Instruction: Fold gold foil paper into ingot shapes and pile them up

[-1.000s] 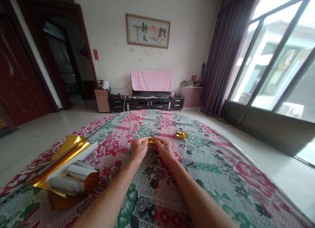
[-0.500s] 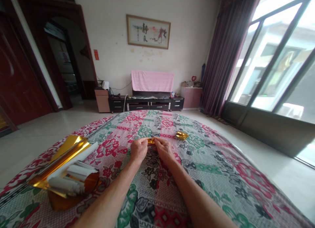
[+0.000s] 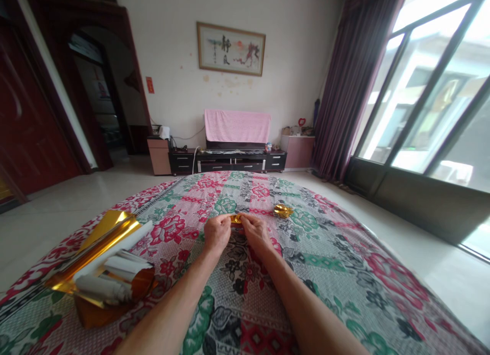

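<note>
A small folded piece of gold foil paper is stretched between my two hands, just above or on the patterned cloth. My left hand pinches its left end, the fingers closed. On the other end, my right hand is closed too, thumb and fingertips pressed on the foil. Part of the piece is hidden by the fingers. Beyond my right hand lies a crumpled or folded gold foil piece on the cloth. To the left rests a loose pile of gold foil sheets with white backs, some curled.
A floral cloth in red, green and grey covers the round-edged surface before me. Farther off stand a low black cabinet and a screen under a pink cloth. Windows and a purple curtain are on the right.
My hands stay in nearly the same place, both still pinching the gold foil. The left hand has shifted very slightly to the right.
</note>
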A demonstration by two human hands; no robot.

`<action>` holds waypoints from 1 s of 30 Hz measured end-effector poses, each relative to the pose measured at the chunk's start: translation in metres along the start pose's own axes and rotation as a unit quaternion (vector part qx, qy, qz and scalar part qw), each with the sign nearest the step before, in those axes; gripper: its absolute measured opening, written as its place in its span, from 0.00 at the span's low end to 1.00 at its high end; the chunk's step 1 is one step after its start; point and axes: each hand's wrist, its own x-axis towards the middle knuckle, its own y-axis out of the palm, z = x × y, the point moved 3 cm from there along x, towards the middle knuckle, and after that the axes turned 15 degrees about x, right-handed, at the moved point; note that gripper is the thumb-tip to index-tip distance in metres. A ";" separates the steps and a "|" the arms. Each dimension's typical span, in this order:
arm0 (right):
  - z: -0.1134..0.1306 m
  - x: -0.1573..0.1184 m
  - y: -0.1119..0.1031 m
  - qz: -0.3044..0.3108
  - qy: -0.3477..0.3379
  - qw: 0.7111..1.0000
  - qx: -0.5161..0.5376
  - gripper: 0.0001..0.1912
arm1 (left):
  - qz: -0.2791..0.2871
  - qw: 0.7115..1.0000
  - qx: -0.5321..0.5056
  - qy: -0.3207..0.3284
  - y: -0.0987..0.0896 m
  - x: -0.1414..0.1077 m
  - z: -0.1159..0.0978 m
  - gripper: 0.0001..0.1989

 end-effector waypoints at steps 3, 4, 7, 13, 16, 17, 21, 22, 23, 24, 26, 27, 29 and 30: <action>-0.002 0.001 0.000 0.009 -0.001 1.000 -0.001 0.18 | -0.008 1.000 0.006 -0.012 -0.001 -0.001 -0.001 0.16; -0.003 0.001 0.000 0.007 0.000 1.000 0.003 0.18 | -0.005 1.000 0.006 -0.013 -0.001 -0.001 -0.002 0.16; -0.003 0.002 -0.001 -0.006 0.000 1.000 0.017 0.18 | 0.004 1.000 0.003 -0.012 0.000 -0.002 -0.004 0.15; 0.000 0.000 0.001 0.005 0.000 1.000 0.005 0.18 | -0.032 0.999 0.020 -0.019 -0.004 -0.003 -0.006 0.14; 0.001 0.000 0.002 0.007 -0.003 1.000 0.001 0.18 | -0.043 0.998 0.031 -0.022 -0.007 -0.003 -0.007 0.14; 0.000 0.000 0.002 0.003 -0.004 1.000 -0.001 0.18 | -0.043 0.998 0.033 -0.021 -0.008 -0.004 -0.008 0.14; 0.001 0.000 0.001 -0.005 -0.013 1.000 -0.013 0.18 | -0.036 0.999 0.038 -0.015 -0.009 -0.005 -0.011 0.14; 0.001 0.000 0.001 -0.001 -0.016 1.000 -0.017 0.18 | -0.037 0.998 0.041 -0.016 -0.009 -0.006 -0.011 0.14; 0.001 0.001 0.001 0.002 -0.018 1.000 -0.021 0.18 | -0.039 0.998 0.044 -0.017 -0.009 -0.006 -0.011 0.14; 0.001 0.001 0.001 0.005 -0.018 1.000 -0.023 0.18 | -0.043 0.998 0.047 -0.017 -0.010 -0.006 -0.011 0.14; 0.000 0.001 0.001 0.006 -0.016 1.000 -0.022 0.18 | -0.047 0.998 0.050 -0.013 -0.010 -0.006 -0.012 0.14; -0.001 0.001 0.000 0.003 -0.015 1.000 -0.018 0.18 | -0.047 0.998 0.051 -0.010 -0.010 -0.007 -0.012 0.14; -0.002 0.001 0.000 -0.005 -0.013 1.000 -0.009 0.18 | -0.042 0.998 0.051 -0.003 -0.010 -0.007 -0.014 0.14; -0.002 0.001 0.000 -0.009 -0.012 1.000 -0.005 0.18 | -0.038 0.998 0.050 -0.001 -0.010 -0.008 -0.015 0.14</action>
